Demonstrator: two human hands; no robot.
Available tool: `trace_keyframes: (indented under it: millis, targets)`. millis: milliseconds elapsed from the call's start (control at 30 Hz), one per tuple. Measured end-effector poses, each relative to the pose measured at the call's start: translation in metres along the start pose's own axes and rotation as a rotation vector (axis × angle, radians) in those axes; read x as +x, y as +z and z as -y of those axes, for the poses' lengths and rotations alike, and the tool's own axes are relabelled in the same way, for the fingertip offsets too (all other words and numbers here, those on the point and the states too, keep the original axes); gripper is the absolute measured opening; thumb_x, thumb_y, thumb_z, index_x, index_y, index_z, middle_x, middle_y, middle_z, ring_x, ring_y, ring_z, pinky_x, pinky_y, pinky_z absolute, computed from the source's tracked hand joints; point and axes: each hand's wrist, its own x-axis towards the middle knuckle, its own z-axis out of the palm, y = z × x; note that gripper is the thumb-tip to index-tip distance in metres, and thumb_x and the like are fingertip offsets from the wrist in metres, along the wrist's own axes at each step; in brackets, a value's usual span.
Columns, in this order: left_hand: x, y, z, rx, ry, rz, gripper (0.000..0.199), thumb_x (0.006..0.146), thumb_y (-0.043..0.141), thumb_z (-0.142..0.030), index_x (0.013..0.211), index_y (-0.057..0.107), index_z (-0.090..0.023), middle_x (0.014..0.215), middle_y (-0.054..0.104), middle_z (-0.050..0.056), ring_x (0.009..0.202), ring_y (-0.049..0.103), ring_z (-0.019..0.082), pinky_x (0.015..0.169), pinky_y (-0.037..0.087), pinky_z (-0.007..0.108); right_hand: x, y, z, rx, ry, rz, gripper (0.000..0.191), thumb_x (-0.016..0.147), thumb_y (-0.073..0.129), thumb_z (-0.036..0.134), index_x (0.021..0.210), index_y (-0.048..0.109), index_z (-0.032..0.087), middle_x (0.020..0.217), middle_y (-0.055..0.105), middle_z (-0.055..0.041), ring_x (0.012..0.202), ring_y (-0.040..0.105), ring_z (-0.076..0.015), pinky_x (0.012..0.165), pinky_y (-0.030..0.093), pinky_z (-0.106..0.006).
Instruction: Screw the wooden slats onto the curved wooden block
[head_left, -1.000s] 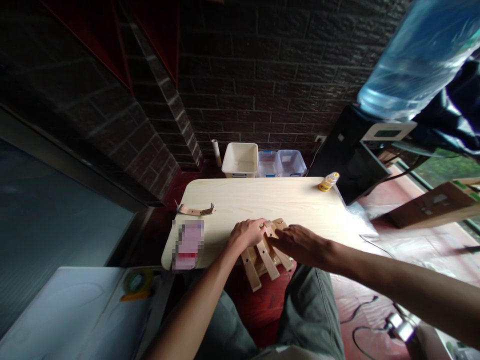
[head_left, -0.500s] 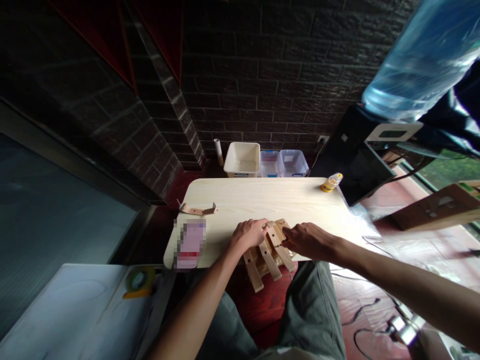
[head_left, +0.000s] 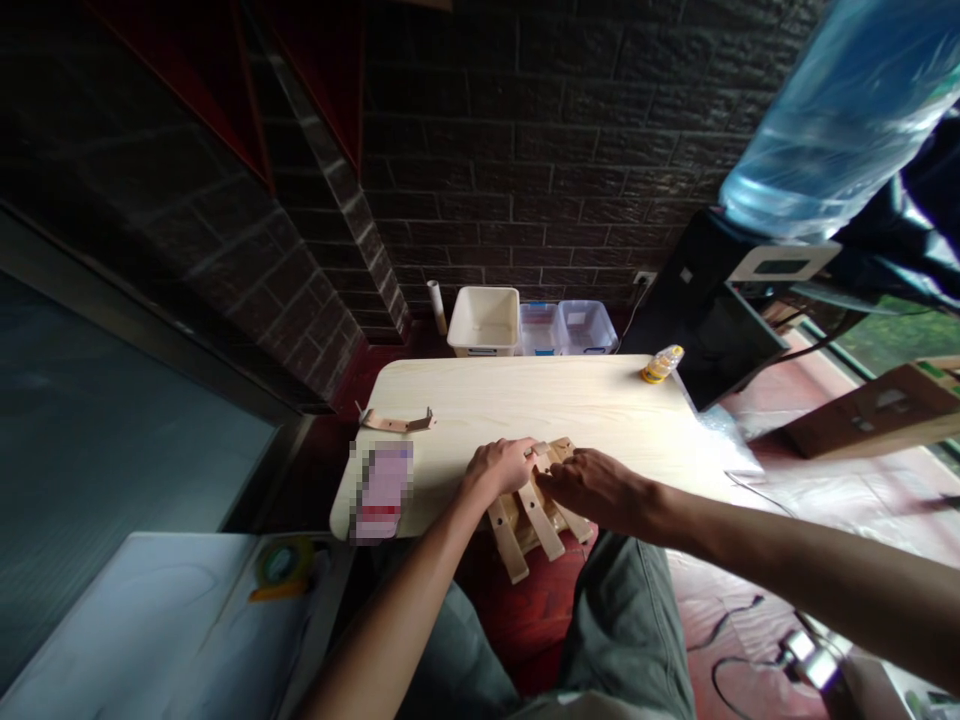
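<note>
A pale wooden assembly [head_left: 538,519] of several curved slats with dark holes lies at the table's near edge, its slat ends jutting past it. My left hand [head_left: 504,464] is closed on its far left part, the fingers round a slat end. Over the middle slats, my right hand [head_left: 592,485] is closed with the fingertips pressed together; whatever they pinch is hidden. Beneath the slats shows a brownish-yellow, shiny surface, partly covered. A separate curved wooden piece [head_left: 397,425] with upright metal pins at its ends rests at the table's left.
On the pale table [head_left: 525,385], a blurred-out pinkish item [head_left: 384,490] lies left and a small yellow-capped bottle [head_left: 662,364] stands far right. Beyond are a cream bin [head_left: 484,320] and clear boxes [head_left: 587,325]. A water dispenser [head_left: 712,290] stands right; cables [head_left: 731,620] cross the floor.
My right hand has shifted left and turned over the slats, covering the small dark thing seen by its fingers before. My left hand and the assembly stay nearly in place.
</note>
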Motion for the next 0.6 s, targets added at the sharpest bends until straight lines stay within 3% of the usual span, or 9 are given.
trace_keyframes:
  millis: [133, 300, 433, 600]
  targets:
    - [-0.002, -0.003, -0.002, -0.003, -0.026, 0.015, 0.04, 0.09, 0.042, -0.049, 0.127, 0.056, -0.044, 0.124, 0.066, 0.0, 0.108, 0.063, 0.026, 0.09, 0.047, 0.036, -0.002, 0.011, 0.001, -0.006, 0.048, 0.035, 0.026, 0.093, 0.037, 0.009, 0.109, 0.057, 0.014, 0.078, 0.065, -0.0063, 0.063, 0.056, -0.0166, 0.057, 0.039, -0.03]
    - [-0.002, -0.003, 0.0, 0.007, -0.005, 0.029, 0.041, 0.09, 0.041, -0.05, 0.128, 0.056, -0.043, 0.122, 0.067, 0.001, 0.108, 0.063, 0.025, 0.09, 0.047, 0.035, -0.003, 0.011, 0.009, -0.028, 0.208, 0.018, 0.019, 0.095, 0.044, 0.016, 0.108, 0.056, 0.012, 0.072, 0.065, -0.0082, 0.06, 0.06, -0.0183, 0.053, 0.039, -0.03]
    - [-0.001, -0.001, 0.002, 0.024, 0.02, 0.001, 0.041, 0.091, 0.038, -0.05, 0.126, 0.057, -0.042, 0.119, 0.068, 0.002, 0.104, 0.064, 0.026, 0.086, 0.049, 0.036, -0.003, 0.007, 0.011, -0.014, 0.254, 0.029, 0.021, 0.095, 0.046, 0.021, 0.112, 0.055, 0.012, 0.082, 0.068, -0.0107, 0.065, 0.064, -0.0199, 0.054, 0.04, -0.03]
    - [0.0, 0.001, 0.003, 0.02, 0.013, -0.01, 0.041, 0.09, 0.038, -0.051, 0.126, 0.057, -0.042, 0.118, 0.069, 0.002, 0.103, 0.064, 0.026, 0.085, 0.049, 0.036, -0.011, -0.003, 0.009, -0.043, 0.14, -0.003, 0.032, 0.092, 0.045, 0.015, 0.122, 0.053, 0.015, 0.101, 0.067, -0.0122, 0.081, 0.065, -0.0218, 0.064, 0.046, -0.032]
